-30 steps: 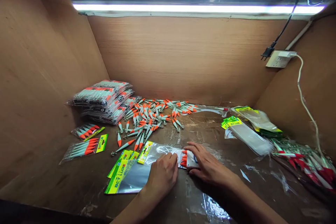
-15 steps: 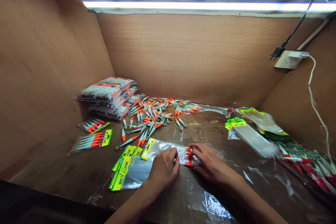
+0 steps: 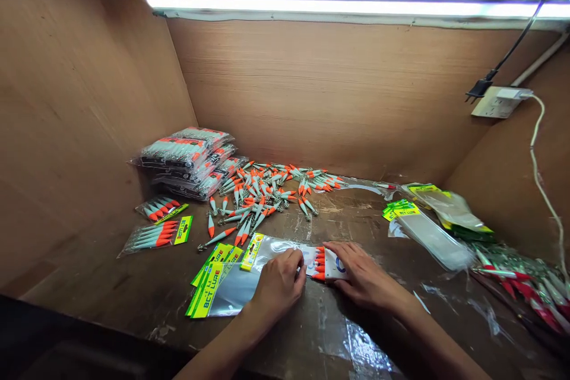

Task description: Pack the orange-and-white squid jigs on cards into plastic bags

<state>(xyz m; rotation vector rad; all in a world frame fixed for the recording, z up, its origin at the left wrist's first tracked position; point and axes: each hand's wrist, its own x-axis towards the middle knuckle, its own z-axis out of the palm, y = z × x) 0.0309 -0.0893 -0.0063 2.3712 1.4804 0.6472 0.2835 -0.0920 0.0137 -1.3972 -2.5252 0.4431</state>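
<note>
Left hand (image 3: 278, 282) pinches clear bag (image 3: 274, 248), right hand (image 3: 365, 276) lies flat on its lure-filled end; bare bench (image 3: 133, 303) left, loose lures (image 3: 258, 196) behind.

Packing workshop — plywood booth (image 3: 312, 89), piled lures (image 3: 262, 190).

The words "BCT LURE" are being shown in dark letters on the yellow-green header card (image 3: 209, 295) of the empty bags (image 3: 234, 294), and are being repeated, less legibly, on the header strip (image 3: 183, 230) of a filled pack (image 3: 151, 238) further left.
</note>
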